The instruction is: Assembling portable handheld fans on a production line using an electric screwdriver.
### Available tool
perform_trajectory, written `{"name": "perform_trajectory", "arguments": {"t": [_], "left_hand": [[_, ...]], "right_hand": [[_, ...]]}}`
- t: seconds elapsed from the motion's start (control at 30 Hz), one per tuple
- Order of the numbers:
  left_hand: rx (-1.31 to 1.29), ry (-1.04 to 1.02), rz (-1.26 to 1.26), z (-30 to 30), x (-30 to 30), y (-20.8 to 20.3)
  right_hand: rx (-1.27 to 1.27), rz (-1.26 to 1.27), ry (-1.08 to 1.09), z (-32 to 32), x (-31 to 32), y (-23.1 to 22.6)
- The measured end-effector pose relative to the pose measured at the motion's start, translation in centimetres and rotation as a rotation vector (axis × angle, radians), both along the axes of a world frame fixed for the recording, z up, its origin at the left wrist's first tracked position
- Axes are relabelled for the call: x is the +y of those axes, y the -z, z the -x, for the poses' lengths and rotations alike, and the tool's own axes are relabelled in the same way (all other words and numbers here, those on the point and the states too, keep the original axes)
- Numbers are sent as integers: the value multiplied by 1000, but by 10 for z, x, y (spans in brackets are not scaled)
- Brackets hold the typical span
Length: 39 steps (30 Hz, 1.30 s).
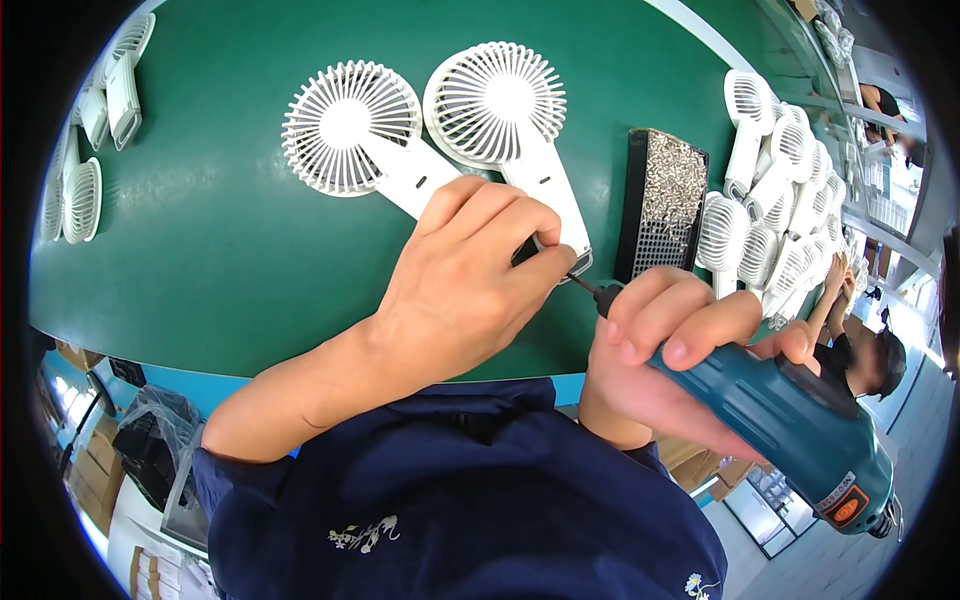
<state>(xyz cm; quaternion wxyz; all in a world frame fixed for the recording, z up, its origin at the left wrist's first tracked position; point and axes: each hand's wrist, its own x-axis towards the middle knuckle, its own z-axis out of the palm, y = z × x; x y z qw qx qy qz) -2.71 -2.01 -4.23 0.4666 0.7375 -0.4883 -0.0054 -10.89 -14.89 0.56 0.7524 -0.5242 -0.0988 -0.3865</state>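
Observation:
Two white handheld fans lie side by side on the green table, a left fan (348,122) and a right fan (508,98), their handles pointing toward me. My left hand (475,262) lies across the left fan's handle with its fingers curled. Its thumb and index finger press together at the lower end of the right fan's handle, beside the screwdriver bit; whether they also pinch a screw is hidden. In my right hand (665,345) is a teal electric screwdriver (785,410), fingers wrapped round its front. Its thin bit meets the right fan's handle end.
A black tray (672,195) full of small metal screws stands right of the fans. Beyond it is a heap of white fans (785,190). More fans (82,200) lie at the far left of the green table (215,270). Another person (865,355) works at the right.

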Motion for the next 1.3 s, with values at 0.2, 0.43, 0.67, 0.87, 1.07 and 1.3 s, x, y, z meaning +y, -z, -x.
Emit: {"name": "perform_trajectory", "arguments": {"t": [0.2,0.43,0.67,0.87,1.07,1.3], "left_hand": [[-19,-16,-19,2,-3,0],[50,-5,-18,2,-3,-6],[36,4,-27,1,-3,-5],[23,1,-13,1,-4,-2],[37,17,9,1,-3,-2],[64,21,13,1,-2,-3]], "right_hand": [[-10,-46,11,-1,-5,-3],[55,-184,42,0,-7,-8],[58,-196,100,-3,-6,-7],[36,-196,95,-3,-8,-7],[52,-214,80,-2,-7,-4],[30,-209,66,-2,-7,-2]]}}
